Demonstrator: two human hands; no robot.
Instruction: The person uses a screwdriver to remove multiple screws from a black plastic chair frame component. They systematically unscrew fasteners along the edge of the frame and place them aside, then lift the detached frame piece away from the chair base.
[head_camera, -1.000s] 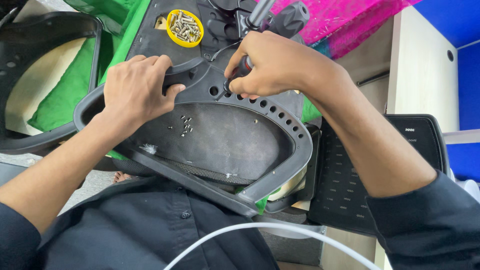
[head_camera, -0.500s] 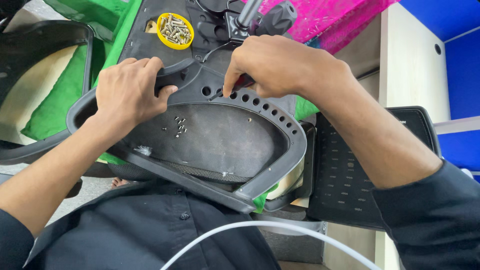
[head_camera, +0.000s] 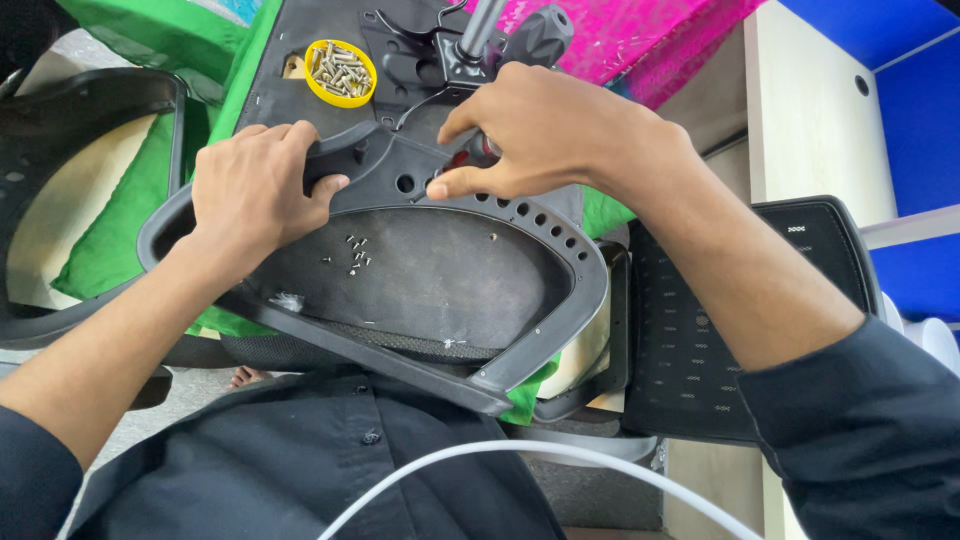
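The left hand (head_camera: 255, 185) clamps the black frame (head_camera: 560, 300) lying across the lap to steady it, while the right hand (head_camera: 545, 130), closed on a screwdriver (head_camera: 478, 150), fingers its holes (head_camera: 520, 208).

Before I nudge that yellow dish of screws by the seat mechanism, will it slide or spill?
The yellow dish looks shallow and heaped with loose screws, so a hard push would probably scatter them. It sits flat on dark fabric, so it likely drags rather than glides.
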